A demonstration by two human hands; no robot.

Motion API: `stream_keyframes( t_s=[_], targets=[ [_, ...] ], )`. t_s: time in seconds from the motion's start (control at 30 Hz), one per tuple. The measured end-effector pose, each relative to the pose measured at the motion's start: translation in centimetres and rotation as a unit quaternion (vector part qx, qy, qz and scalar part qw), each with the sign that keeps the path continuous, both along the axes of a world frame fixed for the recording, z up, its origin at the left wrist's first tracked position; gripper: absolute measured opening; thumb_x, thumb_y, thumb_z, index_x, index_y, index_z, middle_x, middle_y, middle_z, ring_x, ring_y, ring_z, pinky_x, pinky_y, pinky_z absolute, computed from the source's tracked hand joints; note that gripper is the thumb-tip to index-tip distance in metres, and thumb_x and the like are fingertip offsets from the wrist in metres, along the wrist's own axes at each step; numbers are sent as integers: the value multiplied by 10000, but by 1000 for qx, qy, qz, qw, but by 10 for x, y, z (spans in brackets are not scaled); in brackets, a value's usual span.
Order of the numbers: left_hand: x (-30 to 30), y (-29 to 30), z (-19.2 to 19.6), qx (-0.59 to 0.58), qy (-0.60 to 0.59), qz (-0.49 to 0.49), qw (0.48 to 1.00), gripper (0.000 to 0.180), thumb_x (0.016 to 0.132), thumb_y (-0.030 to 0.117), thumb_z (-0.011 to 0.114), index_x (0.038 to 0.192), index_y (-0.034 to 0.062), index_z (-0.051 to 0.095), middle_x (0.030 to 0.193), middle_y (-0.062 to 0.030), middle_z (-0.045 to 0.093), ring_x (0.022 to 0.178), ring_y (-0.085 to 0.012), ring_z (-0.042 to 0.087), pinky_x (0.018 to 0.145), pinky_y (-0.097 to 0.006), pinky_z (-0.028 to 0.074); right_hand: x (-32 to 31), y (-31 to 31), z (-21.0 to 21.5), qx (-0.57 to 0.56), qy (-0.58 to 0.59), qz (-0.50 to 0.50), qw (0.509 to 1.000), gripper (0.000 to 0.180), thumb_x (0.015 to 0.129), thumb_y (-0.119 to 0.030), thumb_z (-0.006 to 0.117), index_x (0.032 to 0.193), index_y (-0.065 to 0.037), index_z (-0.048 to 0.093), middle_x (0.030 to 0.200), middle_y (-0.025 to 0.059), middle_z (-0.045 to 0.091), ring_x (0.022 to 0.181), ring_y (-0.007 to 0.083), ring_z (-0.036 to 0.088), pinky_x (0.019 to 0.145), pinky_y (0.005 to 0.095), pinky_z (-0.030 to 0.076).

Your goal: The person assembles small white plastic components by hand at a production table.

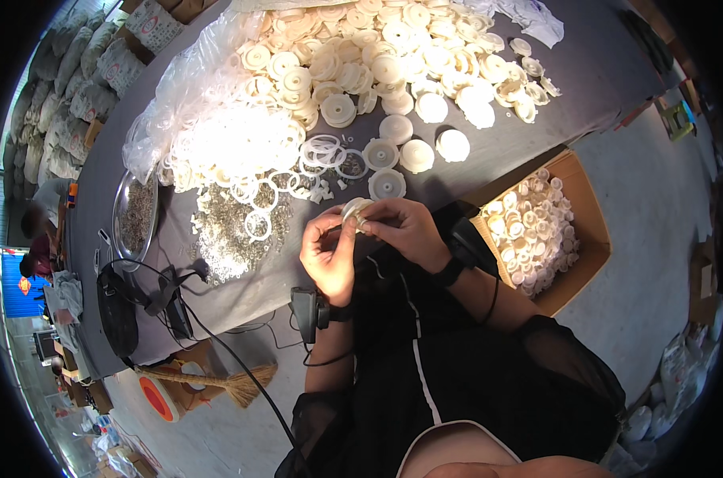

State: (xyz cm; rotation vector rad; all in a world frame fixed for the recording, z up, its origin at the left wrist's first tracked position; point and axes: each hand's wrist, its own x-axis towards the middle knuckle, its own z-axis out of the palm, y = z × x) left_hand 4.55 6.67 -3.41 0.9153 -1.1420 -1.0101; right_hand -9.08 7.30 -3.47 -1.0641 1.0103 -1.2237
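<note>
Just off the table's near edge, my left hand (330,252) and my right hand (405,231) pinch one white round plastic part (357,210) between them. Fingers cover much of it. Beyond them, several loose round plastic caps (388,185) lie on the grey cloth. A pile of white plastic rings (258,195) is to the left of these, with a scatter of small shiny metal pieces (238,227) nearer me. At the far side a big heap of cream-coloured round plastic parts (361,56) covers the table. Glare washes out part of the ring pile.
At my right stands an open cardboard box (588,263) full of white round parts. A metal tray (123,211) of small pieces, a black bag (119,311) and cables lie at the left. Below are a straw broom (246,385) and a carton. Two people (47,215) are far left.
</note>
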Motion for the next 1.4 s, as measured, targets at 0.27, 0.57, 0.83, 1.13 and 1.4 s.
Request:
stream_keyframes(
  t_s=[0.27, 0.57, 0.83, 1.13, 1.4],
  targets=[
    [0, 11, 14, -9, 4, -7, 1000, 140, 778, -76, 623, 877, -2, 558, 1007, -120, 588, 840, -126, 591, 694, -223, 507, -4, -3, 9, -158, 168, -170, 958, 308, 721, -136, 718, 952, -2, 566, 904, 49, 592, 755, 114, 578, 675, 237, 472],
    [-6, 25, 13, -36, -3, -35, 999, 159, 801, -85, 584, 928, -8, 528, 1029, -127, 575, 917, -155, 581, 759, -243, 504, -13, -6, -19, -1, -72, 82, 994, 328, 763, -100, 696, 1018, -9, 511, 925, 27, 563, 858, 87, 539, 767, 234, 450],
    [43, -10, 3, -30, -314, 114, 942, 74, 829, 56, 590, 881, 16, 623, 879, -74, 604, 838, -155, 557, 767, -271, 436, -21, -8, -16, 100, -274, 61, 955, 385, 780, -85, 658, 1110, 1, 477, 1000, 66, 583, 913, 141, 579, 821, 269, 457],
    [65, -37, 0, -95, -479, 149, 860, 132, 712, 14, 657, 836, 57, 648, 839, -79, 610, 832, -226, 561, 771, -323, 444, -14, -4, -14, 93, -291, 91, 948, 303, 791, -97, 659, 1044, -1, 523, 962, 60, 600, 891, 129, 583, 806, 251, 461],
    [55, -34, 6, -70, -340, 129, 929, 78, 748, 25, 642, 799, 37, 584, 809, -64, 560, 729, -187, 535, 665, -275, 434, -15, 5, -4, 56, -196, 73, 976, 258, 779, -48, 660, 996, -8, 528, 933, 45, 592, 863, 107, 564, 781, 242, 453]
  ],
)
